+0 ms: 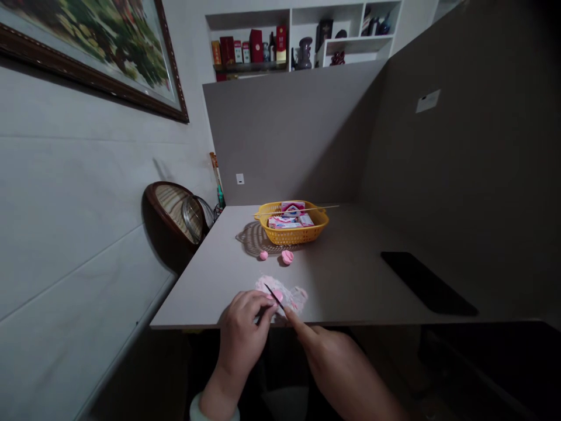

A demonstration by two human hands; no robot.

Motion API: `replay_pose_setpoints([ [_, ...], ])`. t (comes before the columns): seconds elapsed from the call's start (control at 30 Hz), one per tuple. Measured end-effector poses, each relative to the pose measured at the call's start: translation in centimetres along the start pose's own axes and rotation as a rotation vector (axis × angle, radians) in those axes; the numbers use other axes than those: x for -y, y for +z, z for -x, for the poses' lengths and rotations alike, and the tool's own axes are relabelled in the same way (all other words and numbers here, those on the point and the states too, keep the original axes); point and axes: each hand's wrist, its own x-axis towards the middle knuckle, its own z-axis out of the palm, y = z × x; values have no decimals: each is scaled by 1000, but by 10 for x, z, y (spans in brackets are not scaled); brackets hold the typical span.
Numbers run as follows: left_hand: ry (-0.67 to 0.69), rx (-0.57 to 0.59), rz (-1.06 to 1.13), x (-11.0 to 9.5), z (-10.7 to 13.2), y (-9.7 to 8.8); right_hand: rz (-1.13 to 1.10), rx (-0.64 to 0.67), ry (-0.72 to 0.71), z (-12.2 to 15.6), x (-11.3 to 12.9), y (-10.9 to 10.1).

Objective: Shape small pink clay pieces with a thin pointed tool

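**Left hand** (241,338): lower centre of the frame, at the near edge of the tabletop (350,280). Fingers curled together beside the thin black pick (274,297). Clamping on the pick: cannot tell.

**Right hand** (337,363): lower centre, right of the left hand. Index finger extended, its tip at the lower end of the pick. Other fingers curled. Grip on the pick: cannot tell.

**Pink clay:** 3 pieces. 1 thin, ragged sheet (281,296) lies under the pick, at the near edge of the tabletop. 2 small lumps lie further back, just apart: 1 round lump (263,255) and 1 larger lump (287,256).

**Basket:** 1 yellow plastic basket (291,235), centre of the frame, holding several pink-and-white packets (287,222). 1 wooden skewer (298,210) lies across it.

**Mat:** 1 round woven mat (253,240), partly under the basket's left side.

**Black slab:** 1 flat, dark rectangular object (427,283), right side of the tabletop, well apart from the hands.
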Motion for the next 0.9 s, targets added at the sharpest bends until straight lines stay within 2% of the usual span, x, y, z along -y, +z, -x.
replay_pose_setpoints([
  [0.17,-4,13,18,0,1,0,14,-25,-12,24,-11,5],
  [0.33,-1,19,15,3,0,0,36,54,15,-4,2,-4],
  [0.4,-3,19,14,2,0,0,23,62,12,-7,3,-5],
  [0.6,-29,37,43,-2,1,-1,40,45,4,25,-9,1],
  [0.67,-33,38,40,-1,1,0,66,51,15,22,-7,0],
  [0.8,-21,20,15,0,0,1,40,48,12,-2,1,-3],
  [0.9,-21,20,15,0,0,0,26,23,-12,1,-3,0],
])
